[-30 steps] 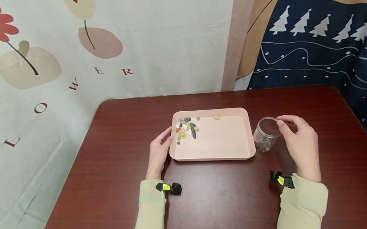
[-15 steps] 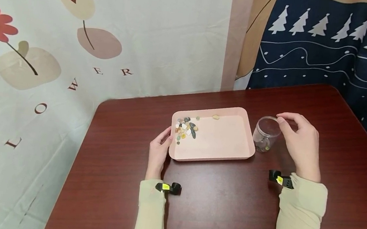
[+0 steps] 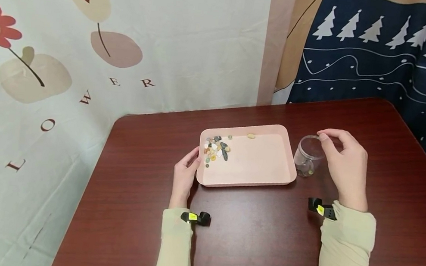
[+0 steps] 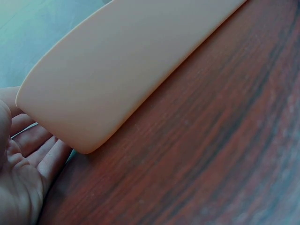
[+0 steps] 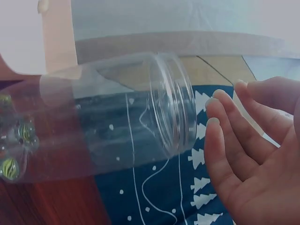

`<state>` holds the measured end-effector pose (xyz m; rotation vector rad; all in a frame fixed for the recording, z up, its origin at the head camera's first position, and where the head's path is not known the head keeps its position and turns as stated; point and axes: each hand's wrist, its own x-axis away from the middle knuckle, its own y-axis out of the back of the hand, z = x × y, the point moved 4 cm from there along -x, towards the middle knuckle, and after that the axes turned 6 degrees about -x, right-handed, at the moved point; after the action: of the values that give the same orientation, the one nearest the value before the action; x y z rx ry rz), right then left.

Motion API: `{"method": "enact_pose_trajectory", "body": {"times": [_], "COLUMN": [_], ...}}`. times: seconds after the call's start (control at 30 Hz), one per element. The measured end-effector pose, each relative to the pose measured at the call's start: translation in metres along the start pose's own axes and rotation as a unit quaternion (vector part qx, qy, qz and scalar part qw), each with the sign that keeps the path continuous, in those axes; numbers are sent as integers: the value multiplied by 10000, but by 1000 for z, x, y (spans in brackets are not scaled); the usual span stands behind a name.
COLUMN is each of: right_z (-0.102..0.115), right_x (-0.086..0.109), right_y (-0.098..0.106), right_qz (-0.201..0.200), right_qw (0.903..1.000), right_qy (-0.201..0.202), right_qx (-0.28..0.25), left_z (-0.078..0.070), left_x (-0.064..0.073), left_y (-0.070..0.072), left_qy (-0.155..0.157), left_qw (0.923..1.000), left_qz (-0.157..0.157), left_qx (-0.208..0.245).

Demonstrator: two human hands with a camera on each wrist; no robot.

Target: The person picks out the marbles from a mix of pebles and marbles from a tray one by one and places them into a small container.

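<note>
A pale pink tray [image 3: 256, 163] lies on the table, with a cluster of mixed pebbles [image 3: 217, 147] at its left end. My left hand [image 3: 183, 177] touches the tray's left end; in the left wrist view its fingers [image 4: 51, 154] extend along the outer wall. Right of the tray stands a clear open jar [image 3: 309, 154]. A few glass marbles [image 5: 9, 168] with green swirls sit at its bottom. Above the jar's rim is my right hand [image 3: 345, 168], thumb and forefinger tips close together. Nothing shows between its loosely bent fingers [image 5: 225, 173] in the right wrist view.
A tan pebble [image 3: 250, 136] lies by the tray's far wall, apart from the cluster. The dark red wooden table [image 3: 256, 241] extends around everything. A flower-printed cloth [image 3: 191, 39] and a navy tree-patterned cloth [image 3: 383, 68] hang behind it.
My right hand has shifted slightly left and up over the jar's rim. The left hand, tray, pebbles and jar look unmoved.
</note>
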<state>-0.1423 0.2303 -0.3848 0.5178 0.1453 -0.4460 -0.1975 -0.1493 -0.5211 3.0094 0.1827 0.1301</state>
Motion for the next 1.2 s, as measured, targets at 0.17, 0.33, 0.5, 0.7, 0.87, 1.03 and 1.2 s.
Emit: {"method": "enact_pose_trajectory", "body": {"times": [0.17, 0.33, 0.5, 0.7, 0.87, 1.03, 1.2], "right_z": [4, 10, 16, 21, 29, 36, 41], "right_x": [2, 4, 6, 8, 12, 14, 19], "right_y": [-4, -9, -17, -25, -34, -45, -56], "right_qz": [102, 279, 461, 648, 867, 1045, 1290], "right_qw": [9996, 9977, 9963, 9934, 9924, 9890, 9825], "right_qy": [-6, 45, 163, 319, 357, 666, 829], "right_qx": [-263, -612, -704, -887, -797, -806, -1060], "left_z": [-9, -22, -23, -19, -21, -24, -23], "left_x": [3, 9, 9, 7, 8, 9, 9], "left_y": [-1, -2, -2, -2, -3, -2, -2], "left_qy": [49, 53, 66, 34, -7, 16, 23], "left_qw": [10000, 9999, 9998, 9999, 9998, 9998, 9997], "left_qz": [57, 58, 25, -11, -16, -20, -29], "left_qx": [-37, -146, -159, -105, -181, -202, -237]}}
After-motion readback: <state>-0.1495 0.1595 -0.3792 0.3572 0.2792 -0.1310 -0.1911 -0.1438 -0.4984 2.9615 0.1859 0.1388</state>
